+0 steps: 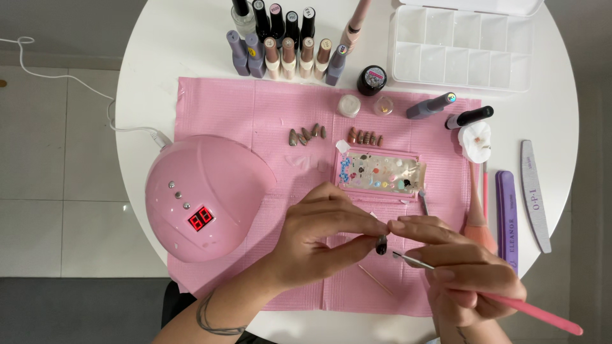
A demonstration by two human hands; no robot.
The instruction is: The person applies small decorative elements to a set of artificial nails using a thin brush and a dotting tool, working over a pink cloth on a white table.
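Head view: left hand (312, 239) fingers pinch a small dark false nail (381, 244); right hand (462, 271) fingers grip a pink brush (510, 301) touching it, above a pink mat (255, 114).

At my nine o'clock the pink dome lamp (207, 197) showed a small red digit screen (200, 218); labelled polish bottles (280, 44) stood at twelve.

Round white table (191, 44): pink mat (255, 114), polish bottles (280, 54), clear organizer box (462, 48), nail files (534, 191).
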